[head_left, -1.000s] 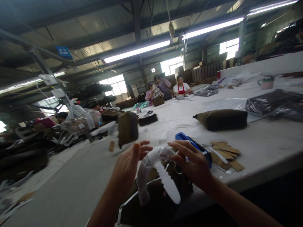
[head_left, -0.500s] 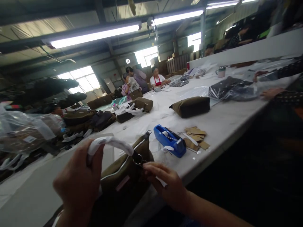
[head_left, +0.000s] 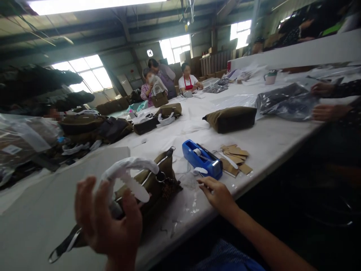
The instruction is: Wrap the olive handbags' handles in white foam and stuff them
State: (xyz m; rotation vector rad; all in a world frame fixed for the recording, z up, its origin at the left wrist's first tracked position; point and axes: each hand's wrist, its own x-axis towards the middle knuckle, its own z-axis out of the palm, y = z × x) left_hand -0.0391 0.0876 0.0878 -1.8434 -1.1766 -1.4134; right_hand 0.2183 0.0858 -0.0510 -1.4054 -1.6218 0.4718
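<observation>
A dark olive handbag lies on the table in front of me, with a metal ring at its handle end and a dark brown tassel-like piece below the ring. My left hand is loosely curled about the bag's white-wrapped handle, thumb apart from the fingers. A white strip with a wavy edge hangs by the thumb; what holds it is unclear. My right hand is off the bag, fingertips pinched beside the blue tape dispenser and a white tab. Anything between those fingertips is too small to name.
Brown card pieces lie right of the dispenser. Farther back sit an olive pouch, another bag and a cup. A co-worker's hands work at plastic-wrapped goods on the right. The table edge runs diagonally.
My right hand has left the bag's ring and moved right, toward the dispenser. My left hand's fingers have loosened around the handle, and the white strip and brown tassel-like piece now show.
</observation>
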